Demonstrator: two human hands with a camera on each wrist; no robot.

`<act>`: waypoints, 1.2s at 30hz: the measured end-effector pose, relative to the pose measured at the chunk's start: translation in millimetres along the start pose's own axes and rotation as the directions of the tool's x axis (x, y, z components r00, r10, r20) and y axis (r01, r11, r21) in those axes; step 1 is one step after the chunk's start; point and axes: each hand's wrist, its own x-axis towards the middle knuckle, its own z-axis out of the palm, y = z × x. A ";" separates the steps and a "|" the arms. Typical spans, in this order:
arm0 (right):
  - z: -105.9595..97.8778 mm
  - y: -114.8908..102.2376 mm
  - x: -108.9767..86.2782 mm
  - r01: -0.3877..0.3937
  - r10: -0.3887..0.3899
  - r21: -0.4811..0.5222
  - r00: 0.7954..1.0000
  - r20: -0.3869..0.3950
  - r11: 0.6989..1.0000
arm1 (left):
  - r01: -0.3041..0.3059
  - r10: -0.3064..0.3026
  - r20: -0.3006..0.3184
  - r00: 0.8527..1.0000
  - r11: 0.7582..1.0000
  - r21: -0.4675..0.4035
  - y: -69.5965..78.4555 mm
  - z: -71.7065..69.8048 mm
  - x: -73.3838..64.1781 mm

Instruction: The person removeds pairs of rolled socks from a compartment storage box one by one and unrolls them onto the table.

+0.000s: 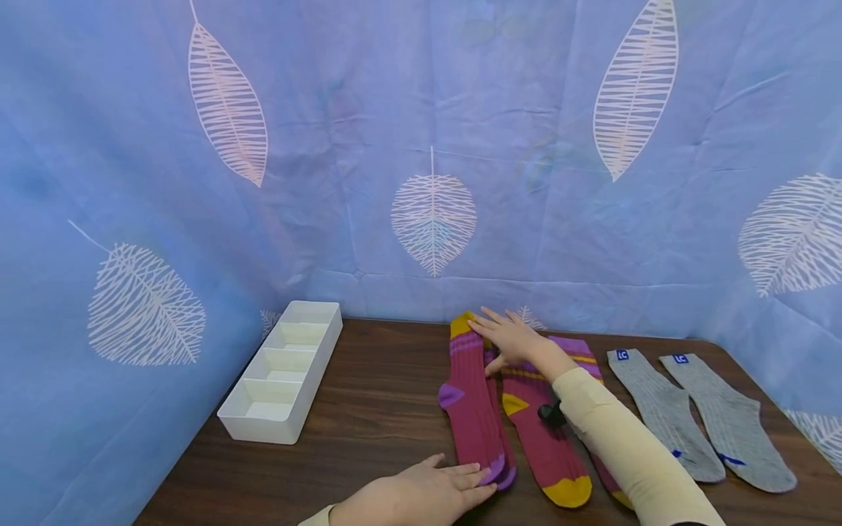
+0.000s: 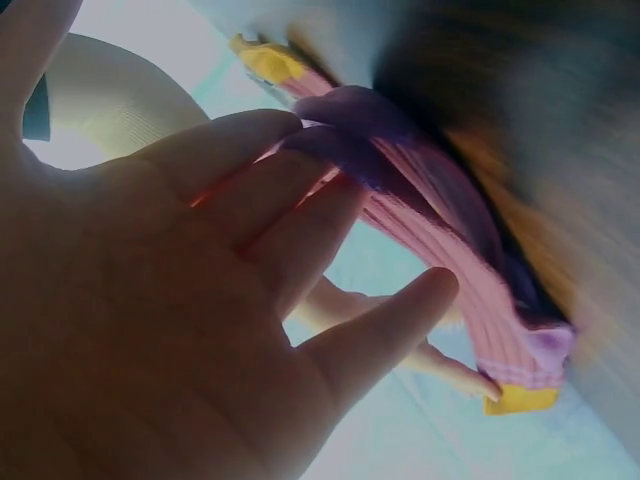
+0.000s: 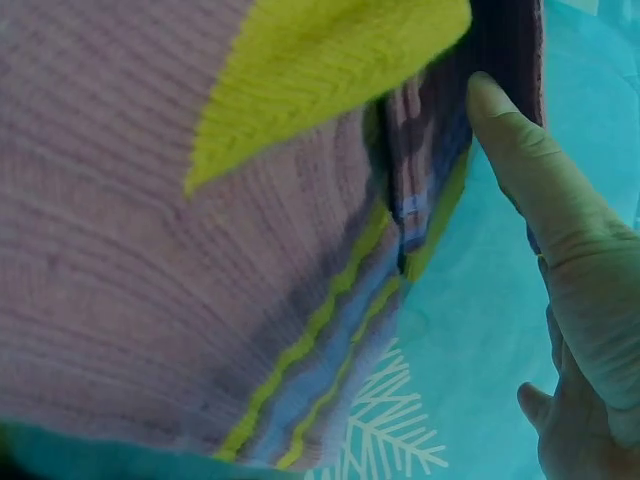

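A maroon sock (image 1: 472, 380) with a yellow cuff and purple heel and toe lies over a matching sock, whose toe and edge peek out on the right. My left hand (image 1: 421, 493) touches its purple toe with extended fingers; the left wrist view shows that palm (image 2: 170, 300) with the fingers spread. At the far end, my right hand (image 1: 509, 342) has its fingertips at the yellow cuff, thumb apart. Under the right forearm lies a maroon sock with yellow heel and toe (image 1: 549, 446), its striped cuff (image 3: 310, 360) showing in the right wrist view.
A second yellow-toed sock is partly hidden by the right sleeve (image 1: 631, 438). Two grey socks (image 1: 664, 409) with blue labels lie to the right. A white divided tray (image 1: 283, 372) stands at the left on the dark wooden table (image 1: 375, 409). A blue leaf-patterned curtain (image 1: 342, 183) hangs behind.
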 end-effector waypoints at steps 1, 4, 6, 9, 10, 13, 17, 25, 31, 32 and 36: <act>-1.2 -0.8 0.4 -0.002 0.002 -0.005 1.000 -0.001 1.000 | 0.004 -0.004 0.001 1.000 1.000 0.006 0.8 -0.7 -0.8; -5.6 -4.6 2.2 -0.002 0.002 -0.015 1.000 -0.014 1.000 | 0.016 -0.016 0.005 1.000 1.000 0.018 2.3 -2.2 -2.9; -9.1 -7.8 4.0 0.002 -0.003 -0.025 1.000 -0.023 1.000 | 0.025 -0.025 0.006 1.000 1.000 0.019 2.8 -2.4 -4.8; -15.6 -12.5 7.5 0.010 -0.011 -0.033 0.999 -0.033 0.999 | 0.033 -0.032 -0.006 0.999 0.999 0.032 2.0 -2.1 -8.0; -17.9 -14.0 8.8 0.012 -0.013 -0.032 0.999 -0.035 0.999 | 0.034 -0.034 -0.013 0.999 0.999 0.035 1.9 -1.8 -9.4; -24.5 -17.8 12.4 0.013 -0.014 -0.028 0.999 -0.035 1.000 | 0.039 -0.037 -0.039 0.999 0.998 0.051 0.8 -1.4 -14.0; -31.8 -22.7 15.9 0.017 -0.018 -0.030 0.999 -0.038 0.999 | 0.056 -0.052 -0.057 0.997 0.997 0.056 -1.6 -0.2 -20.9; -37.2 -33.5 27.0 0.039 -0.040 -0.019 0.998 -0.053 0.999 | 0.110 -0.106 -0.047 0.993 0.991 0.079 -7.6 6.1 -37.7; -34.4 -43.4 41.9 0.041 -0.041 -0.020 0.999 -0.030 0.999 | 0.154 -0.153 -0.022 0.988 0.982 0.113 -12.4 8.6 -47.5; -33.6 -45.0 44.6 0.041 -0.042 -0.024 0.999 -0.024 0.999 | 0.163 -0.163 -0.010 0.987 0.980 0.113 -13.5 8.7 -48.7; -28.3 -50.6 53.9 0.051 -0.051 -0.030 0.999 -0.004 0.998 | 0.188 -0.191 0.025 0.981 0.978 0.089 -17.6 10.3 -51.9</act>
